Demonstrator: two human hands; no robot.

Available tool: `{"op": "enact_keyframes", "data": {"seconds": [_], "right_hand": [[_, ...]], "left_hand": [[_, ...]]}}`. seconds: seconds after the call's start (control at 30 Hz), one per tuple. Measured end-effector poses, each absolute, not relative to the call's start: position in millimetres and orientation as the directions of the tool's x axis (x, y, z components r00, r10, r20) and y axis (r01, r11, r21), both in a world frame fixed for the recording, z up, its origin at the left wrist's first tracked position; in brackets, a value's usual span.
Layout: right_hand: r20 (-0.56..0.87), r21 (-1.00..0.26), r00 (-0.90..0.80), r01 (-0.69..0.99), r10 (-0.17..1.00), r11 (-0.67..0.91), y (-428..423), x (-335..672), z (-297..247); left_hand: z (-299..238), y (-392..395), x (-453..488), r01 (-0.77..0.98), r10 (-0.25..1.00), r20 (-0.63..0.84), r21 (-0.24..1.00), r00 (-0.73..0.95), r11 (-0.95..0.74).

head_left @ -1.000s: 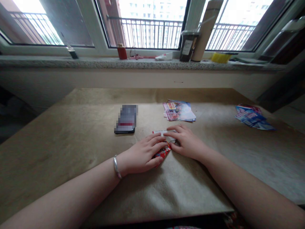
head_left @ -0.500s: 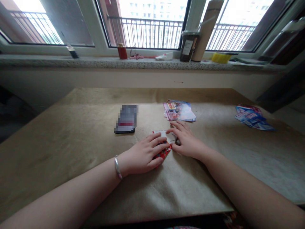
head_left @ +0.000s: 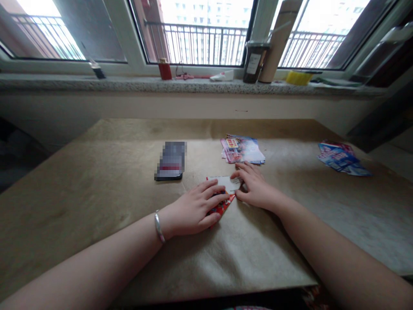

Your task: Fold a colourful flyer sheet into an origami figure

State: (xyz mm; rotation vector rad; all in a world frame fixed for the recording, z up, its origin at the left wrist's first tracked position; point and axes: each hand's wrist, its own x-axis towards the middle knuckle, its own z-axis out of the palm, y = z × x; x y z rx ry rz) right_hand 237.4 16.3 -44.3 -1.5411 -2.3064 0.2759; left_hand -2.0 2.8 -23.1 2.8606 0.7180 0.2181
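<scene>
A folded sheet of paper point(head_left: 222, 184), white with print on one part and red patterned on the other, lies on the table under both hands. My left hand point(head_left: 196, 206), a silver bracelet on its wrist, rests flat across its left and lower portion with the fingers spread. At the right edge is my right hand point(head_left: 256, 185), its fingers slightly bent and apart. Its index fingertip lies on the white part and its thumb touches beside the red corner. My left palm covers some of the sheet.
A phone point(head_left: 171, 160) with a blurred screen lies left of the paper. Beyond my right hand is a stack of printed cards point(head_left: 243, 149); blue and red leaflets point(head_left: 343, 158) lie far right. Several items stand on the stone windowsill point(head_left: 129, 86), including a cardboard tube point(head_left: 277, 43).
My right hand has shifted slightly right and away, and the red corner of the paper reaches a little farther right. My left hand stays in place.
</scene>
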Motion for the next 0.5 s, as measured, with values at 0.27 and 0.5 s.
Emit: {"op": "enact_keyframes", "data": {"seconds": [0.27, 0.5], "right_hand": [[0.161, -0.334, -0.32, 0.872, 0.933, 0.357, 15.4, 237.4, -41.8], [0.185, -0.33, -0.336, 0.864, 0.924, 0.38, 9.7, 236.9, -37.1]], "left_hand": [[-24.3, 3.6, -2.3, 0.44, 0.47, 0.108, 0.217, 0.876, -0.871], [-20.9, 3.1, -1.5, 0.429, 0.459, 0.115, 0.218, 0.881, -0.877]]}}
